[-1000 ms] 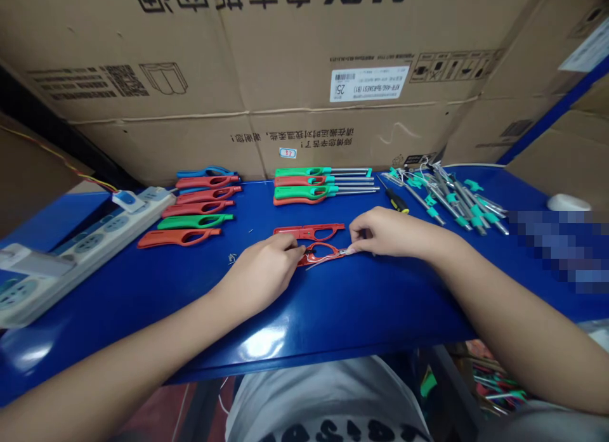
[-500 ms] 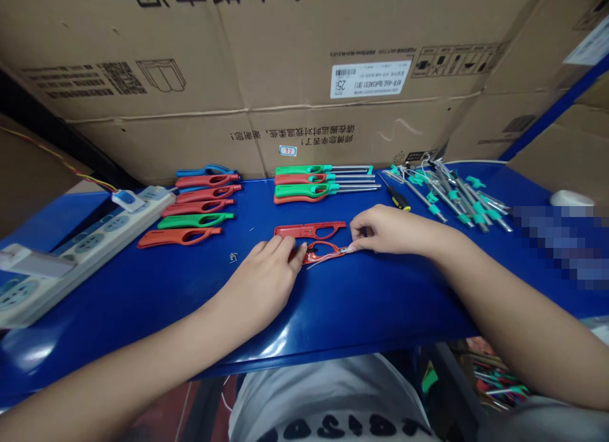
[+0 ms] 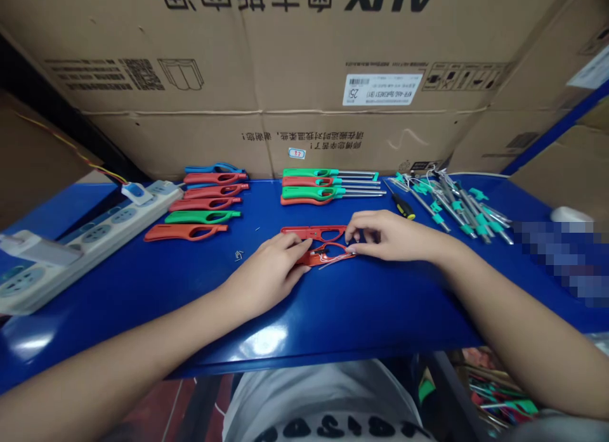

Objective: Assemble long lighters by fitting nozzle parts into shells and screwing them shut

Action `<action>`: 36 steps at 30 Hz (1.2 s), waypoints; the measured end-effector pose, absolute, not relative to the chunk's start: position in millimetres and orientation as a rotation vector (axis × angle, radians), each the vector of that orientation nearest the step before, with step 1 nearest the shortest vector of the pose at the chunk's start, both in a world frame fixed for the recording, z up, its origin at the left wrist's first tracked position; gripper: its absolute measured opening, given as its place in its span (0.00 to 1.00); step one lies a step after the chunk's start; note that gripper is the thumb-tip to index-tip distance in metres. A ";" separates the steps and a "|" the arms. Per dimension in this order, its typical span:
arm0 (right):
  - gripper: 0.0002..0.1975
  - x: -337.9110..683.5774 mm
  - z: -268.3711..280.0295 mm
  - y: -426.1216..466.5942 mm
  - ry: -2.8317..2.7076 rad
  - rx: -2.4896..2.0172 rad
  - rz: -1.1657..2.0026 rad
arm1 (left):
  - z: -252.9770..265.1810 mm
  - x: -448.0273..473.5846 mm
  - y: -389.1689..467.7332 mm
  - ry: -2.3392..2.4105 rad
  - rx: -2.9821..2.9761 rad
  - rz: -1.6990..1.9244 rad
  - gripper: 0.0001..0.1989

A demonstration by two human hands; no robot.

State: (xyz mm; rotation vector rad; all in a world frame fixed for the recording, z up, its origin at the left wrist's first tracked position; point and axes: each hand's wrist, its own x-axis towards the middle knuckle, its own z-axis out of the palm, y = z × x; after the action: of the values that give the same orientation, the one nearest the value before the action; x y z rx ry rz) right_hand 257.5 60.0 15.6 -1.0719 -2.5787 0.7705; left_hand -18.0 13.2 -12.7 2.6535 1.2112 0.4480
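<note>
Presently: left hand (image 3: 269, 271), pinching orange handle (image 3: 314, 259), best held steady; right hand (image 3: 383, 236), curled at its tip, grip unclear; wire (image 3: 335, 260) between hands, best left unsnagged.

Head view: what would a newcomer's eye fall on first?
Probably the brown cardboard wall behind, with its upside-down black print, above a glossy blue tabletop. At centre, the left grip touches an open orange-red plastic handle half, with the right grip at its narrow end. Blue, red, green and orange looped plastic handles lie back left; silver metal rods with teal clips lie heaped back right.
</note>
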 end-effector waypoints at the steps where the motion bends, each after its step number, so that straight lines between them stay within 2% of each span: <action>1: 0.11 253.4 12.5 58.6 -2.571 -1.040 0.728 | -13.7 -17.4 13.1 1.195 2.634 0.473 0.20; 6: 0.07 234.4 -2.6 52.7 -2.619 -1.062 0.494 | -17.0 -14.7 12.0 1.123 2.604 0.529 0.18; 15: 0.09 229.0 -12.8 54.8 -2.580 -0.940 0.510 | -20.9 -13.2 11.1 1.110 2.546 0.590 0.15; 21: 0.09 233.9 -5.6 58.3 -2.524 -0.903 0.663 | -18.3 -13.1 9.2 1.077 2.646 0.532 0.17; 25: 0.13 255.1 10.6 66.7 -2.516 -1.089 0.688 | -14.5 -13.6 6.8 1.052 2.734 0.463 0.18; 29: 0.18 273.0 21.0 73.6 -2.595 -1.275 0.863 | -11.6 -15.2 6.8 1.045 2.731 0.399 0.18; 36: 0.20 270.6 16.3 75.7 -2.519 -1.433 1.066 | -10.3 -12.7 7.6 1.060 2.772 0.360 0.18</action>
State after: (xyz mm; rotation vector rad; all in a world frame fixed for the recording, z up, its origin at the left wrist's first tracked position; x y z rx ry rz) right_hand 270.6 75.7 16.3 -1.4327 -2.5189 1.0661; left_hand -12.7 7.6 -10.3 2.7718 1.0599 0.3604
